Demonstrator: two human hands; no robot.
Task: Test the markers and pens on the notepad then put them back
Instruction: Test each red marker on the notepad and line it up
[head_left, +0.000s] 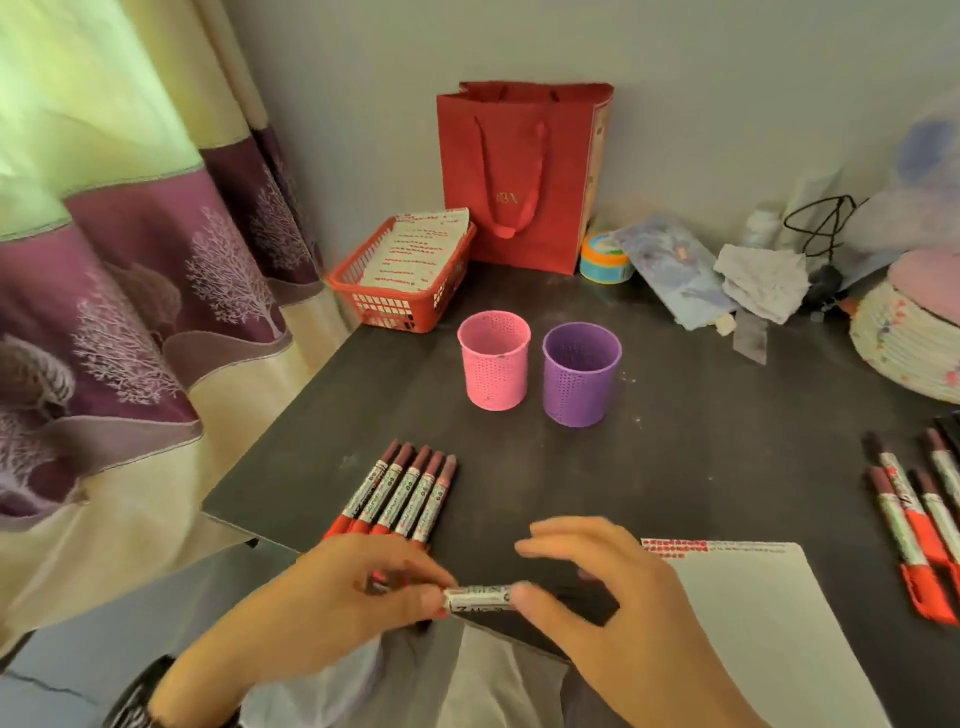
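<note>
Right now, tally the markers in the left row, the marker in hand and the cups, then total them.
Left-row markers: 5
Held marker, between left hand and right hand: 1
Cups: 2 (pink cup, purple cup)
Total: 8

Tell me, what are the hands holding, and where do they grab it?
One marker, held sideways. The left hand grips its left end and the right hand pinches its right end; only the middle shows.

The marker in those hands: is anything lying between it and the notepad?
Nothing visible does. The marker, held by the left hand and right hand, sits just left of the notepad. Only the right hand itself lies between them.
</note>
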